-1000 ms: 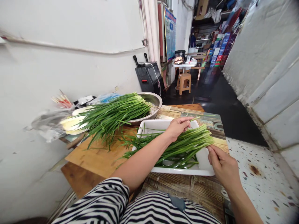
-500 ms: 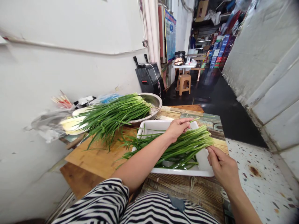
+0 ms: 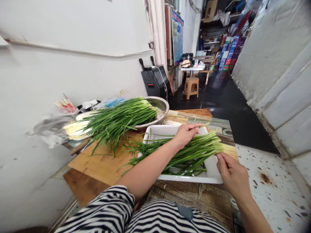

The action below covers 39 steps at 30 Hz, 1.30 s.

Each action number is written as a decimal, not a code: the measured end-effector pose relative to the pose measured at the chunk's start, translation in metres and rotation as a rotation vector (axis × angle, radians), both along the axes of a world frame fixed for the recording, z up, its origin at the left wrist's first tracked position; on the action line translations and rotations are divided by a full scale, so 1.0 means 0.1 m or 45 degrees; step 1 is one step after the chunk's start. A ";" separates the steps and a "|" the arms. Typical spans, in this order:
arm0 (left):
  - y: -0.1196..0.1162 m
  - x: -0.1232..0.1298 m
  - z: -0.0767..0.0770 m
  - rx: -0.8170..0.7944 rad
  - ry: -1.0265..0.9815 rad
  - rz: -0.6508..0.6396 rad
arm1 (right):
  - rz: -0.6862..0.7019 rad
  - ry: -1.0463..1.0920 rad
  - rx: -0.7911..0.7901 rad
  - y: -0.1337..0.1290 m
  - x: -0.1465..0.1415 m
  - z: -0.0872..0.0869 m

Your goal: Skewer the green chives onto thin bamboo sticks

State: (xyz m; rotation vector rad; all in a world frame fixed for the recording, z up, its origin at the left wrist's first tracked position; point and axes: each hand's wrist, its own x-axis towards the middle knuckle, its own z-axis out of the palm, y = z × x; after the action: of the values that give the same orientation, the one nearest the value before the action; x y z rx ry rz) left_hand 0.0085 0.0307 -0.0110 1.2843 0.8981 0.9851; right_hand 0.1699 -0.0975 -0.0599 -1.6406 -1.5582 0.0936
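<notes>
A bunch of garlic chives (image 3: 191,152) lies in a white tray (image 3: 213,173), pale stem ends to the right and leaf tips hanging over the left rim. My left hand (image 3: 186,134) is closed over the far side of the bunch, pinching a thin chive stalk (image 3: 205,125) whose pale end sticks out to the right. At the stem ends my right hand (image 3: 232,170) is closed, thumb and forefinger pressed together against the lower edge of the bunch. Its fingertips hide what exactly they pinch. A bigger pile of garlic chives (image 3: 123,115) rests across a metal bowl (image 3: 164,108).
The tray stands on a wooden table (image 3: 97,165). Plastic bags (image 3: 52,129) and a bundle of skewer-like sticks (image 3: 65,105) lie by the left wall. Beyond are a black speaker (image 3: 155,81), a brown stool (image 3: 191,87) and stacked boxes (image 3: 229,53).
Almost nothing differs. The view has shifted very slightly; both hands keep the same places and the same pinch.
</notes>
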 end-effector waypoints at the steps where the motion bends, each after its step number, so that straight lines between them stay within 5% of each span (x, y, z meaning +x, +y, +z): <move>1: 0.00 0.00 -0.01 0.031 0.021 0.012 | -0.003 -0.011 0.005 0.00 0.00 0.00; 19: 0.02 -0.01 -0.09 0.486 0.218 0.030 | -0.011 -0.007 0.000 -0.01 -0.01 0.00; 25: 0.04 -0.09 -0.04 0.510 0.284 -0.303 | -0.026 0.006 -0.020 0.00 -0.02 0.01; 31: -0.02 -0.24 0.22 0.459 0.356 -0.500 | 0.008 -0.187 0.187 -0.03 -0.04 0.05; 36: -0.12 -0.33 0.38 0.522 0.694 -0.867 | -0.320 -0.387 0.385 -0.11 0.05 0.11; 39: -0.13 -0.40 0.40 0.435 0.851 -1.033 | -0.392 -0.370 0.327 -0.18 0.08 0.16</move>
State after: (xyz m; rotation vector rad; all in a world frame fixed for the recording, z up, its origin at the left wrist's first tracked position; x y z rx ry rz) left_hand -0.0319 0.0180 0.0295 2.0989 0.5856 0.0421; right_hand 0.1783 -0.1159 -0.0437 -1.7171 -1.4343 -0.5084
